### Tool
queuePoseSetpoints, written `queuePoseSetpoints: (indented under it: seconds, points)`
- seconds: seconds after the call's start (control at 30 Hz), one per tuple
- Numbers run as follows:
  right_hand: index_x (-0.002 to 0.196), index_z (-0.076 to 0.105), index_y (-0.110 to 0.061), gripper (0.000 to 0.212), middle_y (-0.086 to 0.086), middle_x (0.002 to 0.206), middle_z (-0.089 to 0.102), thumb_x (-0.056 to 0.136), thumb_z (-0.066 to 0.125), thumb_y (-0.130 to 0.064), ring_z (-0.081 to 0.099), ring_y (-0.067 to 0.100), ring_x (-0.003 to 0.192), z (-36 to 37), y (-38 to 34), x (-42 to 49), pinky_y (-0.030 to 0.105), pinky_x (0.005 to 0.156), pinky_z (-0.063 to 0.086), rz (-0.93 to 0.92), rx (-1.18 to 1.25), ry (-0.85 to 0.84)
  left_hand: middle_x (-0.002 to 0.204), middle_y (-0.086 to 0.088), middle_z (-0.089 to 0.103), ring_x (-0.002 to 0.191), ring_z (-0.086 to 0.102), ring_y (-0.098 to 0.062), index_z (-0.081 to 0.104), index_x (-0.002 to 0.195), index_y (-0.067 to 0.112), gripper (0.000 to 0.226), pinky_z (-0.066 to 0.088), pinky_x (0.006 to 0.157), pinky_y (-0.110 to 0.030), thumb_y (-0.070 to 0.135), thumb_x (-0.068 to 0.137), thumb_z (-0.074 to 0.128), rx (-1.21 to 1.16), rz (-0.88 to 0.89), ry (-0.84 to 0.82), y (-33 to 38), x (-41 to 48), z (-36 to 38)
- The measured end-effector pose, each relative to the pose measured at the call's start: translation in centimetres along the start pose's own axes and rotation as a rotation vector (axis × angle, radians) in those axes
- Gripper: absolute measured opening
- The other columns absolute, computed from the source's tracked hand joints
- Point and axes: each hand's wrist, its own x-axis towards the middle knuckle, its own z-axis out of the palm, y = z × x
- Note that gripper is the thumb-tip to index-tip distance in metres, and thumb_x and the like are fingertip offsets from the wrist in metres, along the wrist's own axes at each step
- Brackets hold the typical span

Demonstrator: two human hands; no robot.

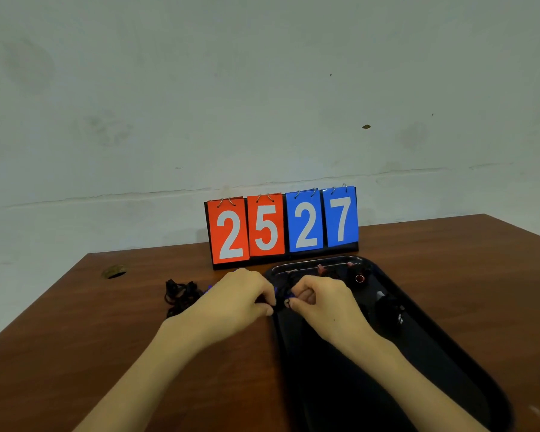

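Observation:
My left hand [237, 299] and my right hand [320, 302] meet over the left rim of a black tray [434, 353]. Both have curled fingers pinching a small black-and-blue object [282, 295] between them; most of it is hidden by my fingers. A bit of blue [209, 288] shows just left of my left hand. A tangle of black cord [180, 296] lies on the brown table [75, 338] to the left of my left hand.
A flip scoreboard [282, 227] reading 25 in red and 27 in blue stands at the back against the wall. The tray holds small dark parts, some red-tipped [359, 277], and a dark round piece [390, 311]. A cable hole [115, 272] is in the table's far left.

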Motion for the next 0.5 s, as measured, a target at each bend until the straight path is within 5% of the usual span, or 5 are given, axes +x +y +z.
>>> queuePoseSetpoints:
  seconds: [0.13,0.5]
  points:
    - [0.090,0.065,-0.022,0.008,-0.012,0.081,0.062,0.083,0.068,-0.024,0.060,0.002,0.079,0.1,-0.3,-0.2,0.020,0.077,0.051,-0.103,0.034,-0.131,0.080,0.017,0.055,0.073,0.051,0.001,0.068,0.083,0.026,0.002,0.038,0.064,-0.010,0.025,0.082,0.069,-0.094,0.090,0.069,-0.2,-0.4,-1.3]
    - [0.080,0.064,-0.022,0.012,-0.012,0.067,0.063,0.083,0.067,-0.011,0.061,0.001,0.065,-1.5,-1.4,-0.3,0.019,0.068,0.053,-0.161,0.445,-0.364,0.084,0.003,0.074,0.083,0.069,-0.009,0.075,0.077,0.025,0.020,0.052,0.071,-0.015,0.005,0.075,0.071,-0.810,0.043,0.045,-2.3,-0.8,-2.7]
